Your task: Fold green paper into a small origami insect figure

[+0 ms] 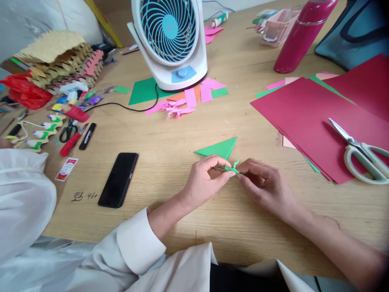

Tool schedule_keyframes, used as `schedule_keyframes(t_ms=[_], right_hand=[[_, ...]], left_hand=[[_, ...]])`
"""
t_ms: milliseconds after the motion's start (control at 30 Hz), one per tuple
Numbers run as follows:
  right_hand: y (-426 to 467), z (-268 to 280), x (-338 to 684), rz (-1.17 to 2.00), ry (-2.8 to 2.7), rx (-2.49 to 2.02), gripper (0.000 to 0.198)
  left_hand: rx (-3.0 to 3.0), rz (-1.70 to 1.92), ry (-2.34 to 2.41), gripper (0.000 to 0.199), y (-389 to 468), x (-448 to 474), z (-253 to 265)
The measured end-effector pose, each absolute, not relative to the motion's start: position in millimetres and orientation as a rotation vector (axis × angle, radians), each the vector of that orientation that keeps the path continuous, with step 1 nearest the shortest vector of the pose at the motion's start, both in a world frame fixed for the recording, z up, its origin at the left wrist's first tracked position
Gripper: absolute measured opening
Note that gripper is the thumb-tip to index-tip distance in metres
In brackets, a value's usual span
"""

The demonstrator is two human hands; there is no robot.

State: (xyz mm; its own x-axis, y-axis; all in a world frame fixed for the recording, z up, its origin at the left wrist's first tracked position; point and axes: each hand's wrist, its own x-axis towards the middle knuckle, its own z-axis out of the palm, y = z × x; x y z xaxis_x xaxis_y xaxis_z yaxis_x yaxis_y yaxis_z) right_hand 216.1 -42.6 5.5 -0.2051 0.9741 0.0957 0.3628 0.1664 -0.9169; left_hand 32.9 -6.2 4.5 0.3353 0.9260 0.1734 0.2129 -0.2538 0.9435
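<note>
My left hand (pixel 209 174) pinches a small folded green paper piece (pixel 231 168) between thumb and fingers. From its top sticks a thin, crooked green strip. My right hand (pixel 264 182) is closed at the right end of the same piece, thumb and fingertips pressed together there. Part of the piece is hidden behind my fingers. Just beyond my left hand lies a green paper triangle (pixel 221 148) on the wooden table (pixel 170 162). Further back, small folded pink paper figures (pixel 178 107) sit in front of a white fan (pixel 182 79).
At left lie a black phone (pixel 118 180), a red utility knife (pixel 73 141) and black-handled scissors (pixel 69 132). At right, white-handled scissors (pixel 361 158) rest on red paper sheets (pixel 310 117). A magenta bottle (pixel 300 38) stands behind. Another person's white sleeve (pixel 24 194) is at far left.
</note>
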Motion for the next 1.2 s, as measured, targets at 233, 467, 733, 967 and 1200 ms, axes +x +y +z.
schedule_keyframes(t_ms=[233, 467, 733, 967, 1200], right_hand=[[-41.4, 0.2, 217.4, 1.024, -1.634, -1.272, 0.005], [-40.9, -1.3, 215.9, 1.115, -1.513, -1.201, 0.01], [-42.7, -5.5, 212.8, 1.231, -1.317, -1.133, 0.015], [-40.9, -1.0, 210.3, 1.293, -1.249, -1.085, 0.021], [-39.9, -2.3, 210.1, 1.26, -1.245, -1.064, 0.022]], left_hand=[[1.561, 0.958, 1.003, 0.008, -6.8, 34.2, 3.2], [1.165, 0.894, 0.928, 0.037, -7.7, 36.9, 5.7], [0.915, 0.828, 0.851, 0.027, -7.7, 36.6, 3.9], [0.849, 0.797, 0.785, 0.03, -6.3, 36.3, 2.1], [0.765, 0.837, 0.76, 0.024, -7.3, 38.0, 1.6]])
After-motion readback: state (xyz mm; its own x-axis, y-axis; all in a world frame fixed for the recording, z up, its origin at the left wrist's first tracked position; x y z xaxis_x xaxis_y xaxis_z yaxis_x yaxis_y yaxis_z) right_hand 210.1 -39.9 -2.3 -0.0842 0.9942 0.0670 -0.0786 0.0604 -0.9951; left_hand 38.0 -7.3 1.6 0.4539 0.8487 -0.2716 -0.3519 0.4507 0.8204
